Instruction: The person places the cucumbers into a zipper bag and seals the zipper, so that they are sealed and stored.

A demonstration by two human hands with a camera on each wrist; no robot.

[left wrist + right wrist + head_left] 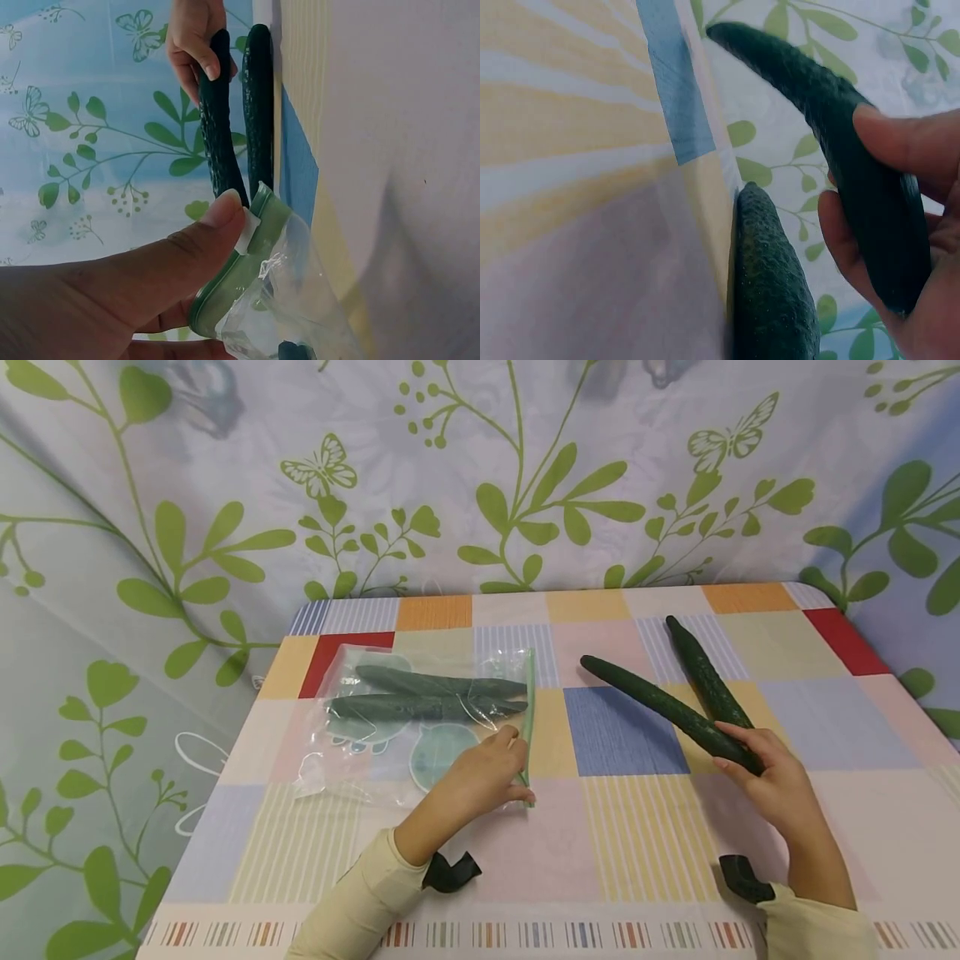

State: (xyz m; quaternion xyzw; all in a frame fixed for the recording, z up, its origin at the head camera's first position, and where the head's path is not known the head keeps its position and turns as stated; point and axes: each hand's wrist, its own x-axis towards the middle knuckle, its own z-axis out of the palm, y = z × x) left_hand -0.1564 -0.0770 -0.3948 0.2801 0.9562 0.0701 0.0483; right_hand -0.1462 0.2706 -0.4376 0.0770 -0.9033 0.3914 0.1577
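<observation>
A clear zip bag [322,768] with a green zip edge lies on the left of the table, two cucumbers [427,707] inside it. My left hand [480,768] pinches the bag's green edge near its front corner; a white slider [246,231] shows by the thumb in the left wrist view. My right hand [780,785] grips a long dark green cucumber [667,703] near one end, its other end pointing to the bag. Behind the held one, another cucumber [701,668] lies on the table, its near end hidden by the right hand.
A patchwork-patterned cloth [630,827] covers the table. Behind the table's far edge hangs a curtain [420,460] printed with green leaves and butterflies. Black straps [452,872] stick out at both wrists, by the cream sleeves [367,893].
</observation>
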